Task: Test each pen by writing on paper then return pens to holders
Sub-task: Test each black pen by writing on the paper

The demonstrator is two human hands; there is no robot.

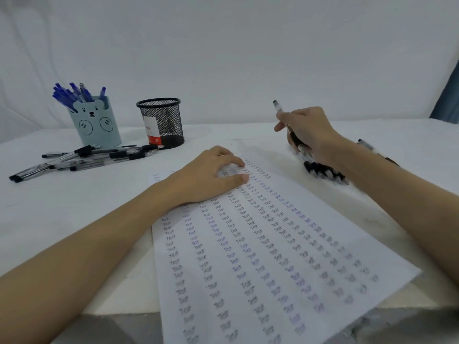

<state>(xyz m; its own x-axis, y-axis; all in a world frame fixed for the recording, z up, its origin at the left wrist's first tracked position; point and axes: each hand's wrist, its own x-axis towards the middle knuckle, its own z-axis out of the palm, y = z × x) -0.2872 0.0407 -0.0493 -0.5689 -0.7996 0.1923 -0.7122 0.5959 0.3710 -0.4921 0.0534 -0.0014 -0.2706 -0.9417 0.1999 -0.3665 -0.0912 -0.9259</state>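
Now, right hand [308, 135] fingers gripping pen [288, 127], left hand [211, 175] flat on paper [260, 256]

Both forearms [74, 256] bare, no sleeves showing.

Black wire-mesh holder [161, 122], matt white paper [260, 244], clear glossy plastic pens [87, 157]

The paper [260, 244] lies on the table [74, 207], its near end past the table's edge. Far left of it stands the bear holder [95, 124] with pens in it [72, 94]; the mesh holder [161, 122] stands nearer the paper — loose pens [87, 157] lie before both. Right of the paper lies another pen pile [325, 173]. The left hand [211, 175] rests on the paper's far end; the right hand [310, 132] — beyond its right corner — holds a pen [285, 120].
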